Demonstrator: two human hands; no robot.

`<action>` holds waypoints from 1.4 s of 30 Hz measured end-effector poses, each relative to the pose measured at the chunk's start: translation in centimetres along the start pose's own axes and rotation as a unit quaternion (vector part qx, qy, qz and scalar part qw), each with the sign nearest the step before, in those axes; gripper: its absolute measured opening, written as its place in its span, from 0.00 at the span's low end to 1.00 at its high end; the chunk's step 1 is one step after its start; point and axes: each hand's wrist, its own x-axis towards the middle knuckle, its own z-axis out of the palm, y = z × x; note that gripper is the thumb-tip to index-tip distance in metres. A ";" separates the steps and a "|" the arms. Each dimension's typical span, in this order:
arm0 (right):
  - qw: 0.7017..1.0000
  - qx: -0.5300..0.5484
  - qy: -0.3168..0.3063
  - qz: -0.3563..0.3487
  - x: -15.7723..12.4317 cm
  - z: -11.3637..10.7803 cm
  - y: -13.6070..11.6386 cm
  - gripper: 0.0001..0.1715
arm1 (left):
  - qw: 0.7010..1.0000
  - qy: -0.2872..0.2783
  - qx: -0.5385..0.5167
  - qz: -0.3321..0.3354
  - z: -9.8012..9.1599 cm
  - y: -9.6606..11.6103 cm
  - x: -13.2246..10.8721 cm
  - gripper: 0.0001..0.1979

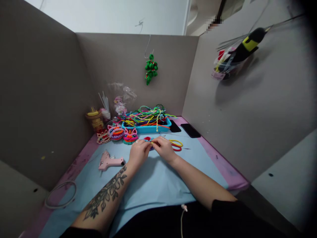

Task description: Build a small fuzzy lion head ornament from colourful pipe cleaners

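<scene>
My left hand [138, 152] and my right hand [163, 148] meet over the light blue mat [153, 181], fingers pinched together on a small pipe-cleaner piece [149, 140] with red and blue parts. The piece is mostly hidden by my fingers. Yellow and red pipe-cleaner loops [176, 144] lie just right of my right hand. A pink glue gun [109, 161] rests on the mat to the left of my left hand.
A blue tray [146, 127] heaped with coloured pipe cleaners stands behind my hands. Finished fuzzy lion heads [121, 133] sit to its left, near a jar [95, 120]. Two phones [190, 130] lie at right. Grey partitions surround the desk; a green ornament [151, 68] hangs on the back one.
</scene>
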 end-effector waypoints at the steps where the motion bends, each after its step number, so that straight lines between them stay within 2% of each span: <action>1: 1.000 0.004 -0.001 -0.002 0.0 0.0 0.0 0.05 | 1.000 0.001 -0.009 -0.005 0.0 -0.1 0.0 0.11; 5: 0.999 0.041 -0.006 -0.005 0.3 -0.4 -0.1 0.08 | 0.991 0.010 -0.107 -0.075 -0.1 -0.4 0.3 0.10; 8: 0.998 0.067 -0.002 0.021 0.4 -0.8 -0.1 0.10 | 0.967 -0.004 -0.206 -0.150 -0.2 -0.4 0.6 0.12; 11: 0.994 0.092 -0.010 0.050 0.4 -0.9 -0.2 0.07 | 0.942 -0.030 -0.278 -0.187 -0.1 -0.3 0.7 0.15; 14: 0.991 0.110 -0.021 0.071 0.5 -0.9 -0.4 0.07 | 0.933 -0.042 -0.305 -0.188 0.2 -0.4 0.6 0.16; 19: 0.992 0.096 -0.032 0.077 0.5 -0.8 -0.7 0.07 | 0.934 -0.040 -0.303 -0.187 0.4 -0.6 0.5 0.16; 27: 1.000 0.016 0.012 0.005 0.1 -0.5 -0.3 0.06 | 0.934 -0.044 -0.299 -0.190 0.1 -0.2 0.5 0.14; 32: 0.999 -0.015 0.017 -0.037 -0.2 -0.1 0.1 0.06 | 0.930 -0.032 -0.308 -0.196 0.1 0.1 0.4 0.14; 36: 0.999 -0.004 0.030 -0.027 -0.2 -0.3 0.1 0.06 | 0.919 -0.030 -0.332 -0.211 0.3 -0.1 0.4 0.14; 38: 0.999 0.010 0.023 -0.036 -0.1 -0.5 0.3 0.07 | 0.910 -0.028 -0.344 -0.228 0.3 -0.3 0.4 0.15; 42: 0.993 0.000 -0.022 -0.115 -0.1 -0.9 0.7 0.15 | 0.892 -0.034 -0.375 -0.250 0.2 -0.6 0.5 0.14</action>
